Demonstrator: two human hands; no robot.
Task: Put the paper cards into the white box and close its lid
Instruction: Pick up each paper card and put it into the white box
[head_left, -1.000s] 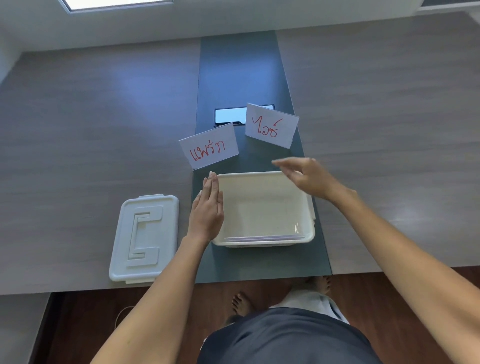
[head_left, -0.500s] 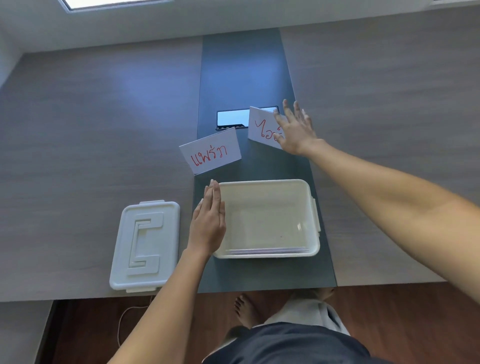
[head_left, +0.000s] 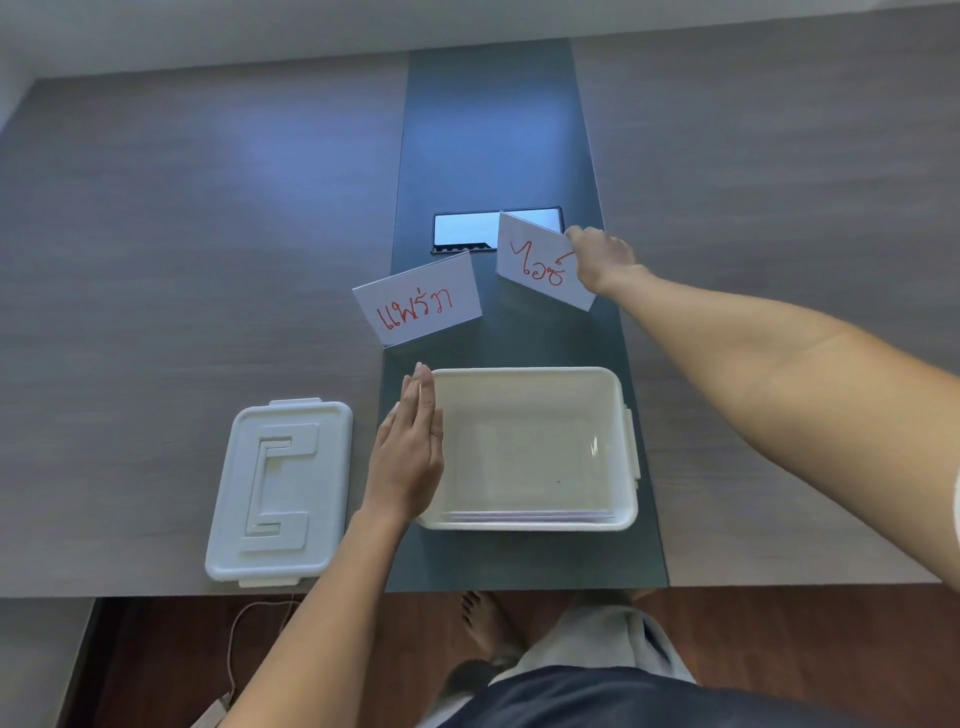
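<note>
The white box (head_left: 527, 521) sits open on the dark centre strip, with a few flat cards lying along its near wall. Its lid (head_left: 283, 486) lies on the table to the left. Two folded paper cards with red writing stand beyond the box: the left card (head_left: 418, 306) untouched, the right card (head_left: 537, 262) pinched at its upper right corner by my right hand (head_left: 602, 257). My left hand (head_left: 410, 452) rests flat, fingers together, against the box's left rim.
A rectangular cable hatch (head_left: 467, 231) is set into the dark strip (head_left: 493, 130) behind the cards. The table's near edge runs just below the box and lid. A cable (head_left: 234, 649) lies on the floor, beside my bare foot.
My right hand reached from above the box out to the right card and closed on its upper right corner. The left hand stayed on the box rim.
</note>
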